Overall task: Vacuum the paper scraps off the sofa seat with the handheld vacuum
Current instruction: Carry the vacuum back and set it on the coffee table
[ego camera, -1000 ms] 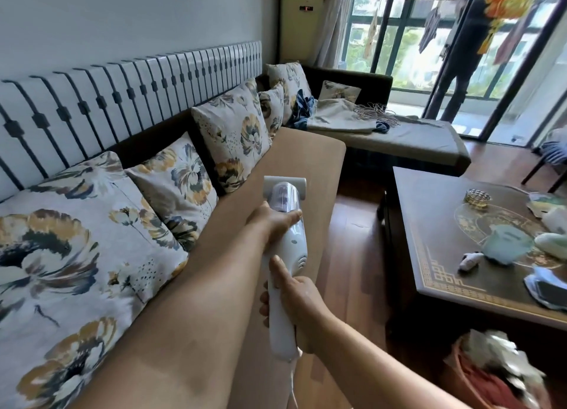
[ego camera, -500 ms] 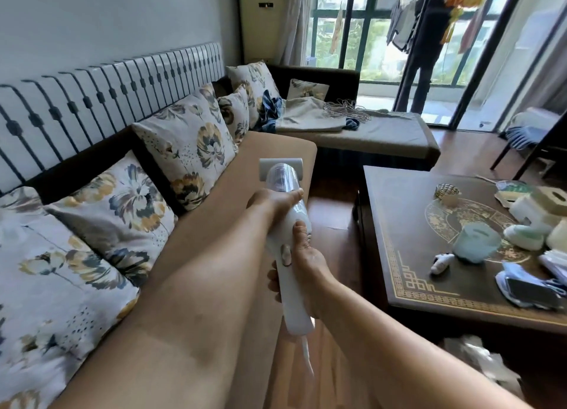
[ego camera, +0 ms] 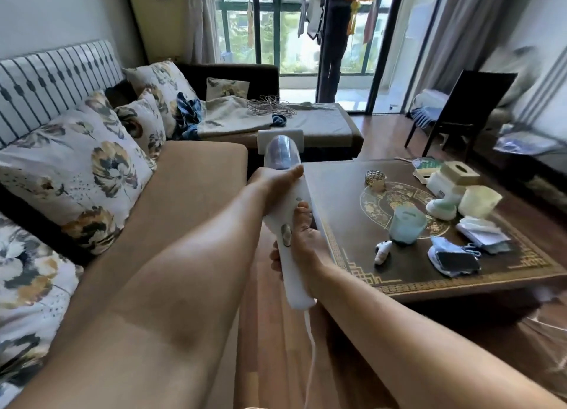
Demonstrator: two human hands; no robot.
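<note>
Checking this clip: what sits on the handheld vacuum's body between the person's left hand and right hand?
In the head view, only bare white casing of the handheld vacuum with a small oval button lies between the left hand and the right hand.

One vacuum (ego camera: 283, 193), two hands (ego camera: 270, 183) (ego camera: 302, 243), five floral cushions (ego camera: 76, 169)
</note>
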